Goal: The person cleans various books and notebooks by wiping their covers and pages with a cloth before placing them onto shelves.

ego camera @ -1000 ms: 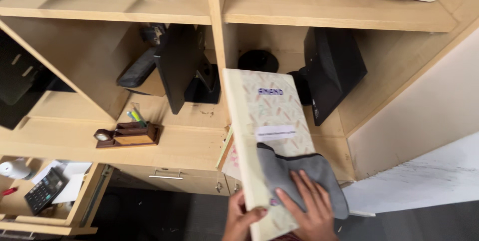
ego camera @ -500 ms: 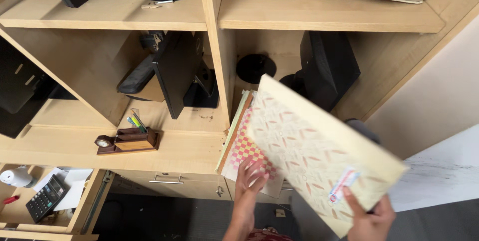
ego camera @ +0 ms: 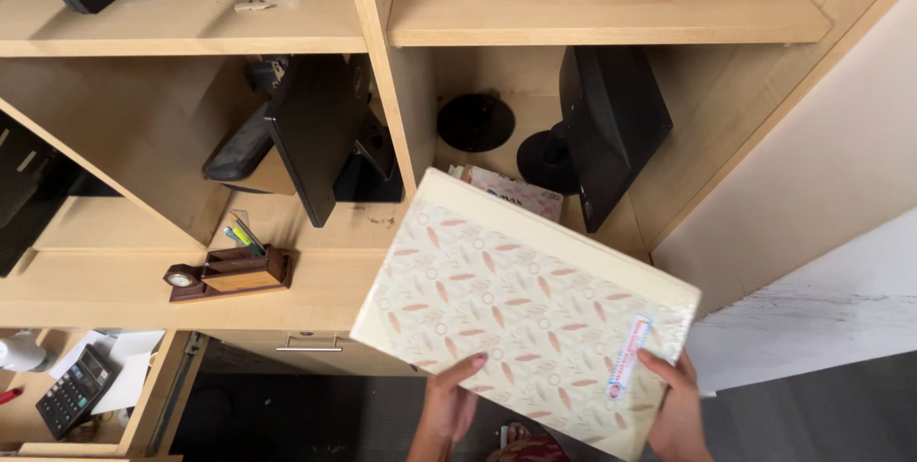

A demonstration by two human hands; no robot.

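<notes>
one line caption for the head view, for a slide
Both hands, left hand and right hand, hold a patterned cream book before wooden shelves.

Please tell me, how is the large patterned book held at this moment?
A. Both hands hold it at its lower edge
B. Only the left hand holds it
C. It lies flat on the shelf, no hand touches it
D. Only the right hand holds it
A: the left hand and the right hand each grip the lower edge of the patterned book, which is held in front of the wooden shelf.

Black monitor (ego camera: 611,128) and round stand (ego camera: 475,123) crowding the right shelf bay, bare shelf (ego camera: 115,276) left of the desk organiser (ego camera: 227,271)
</notes>
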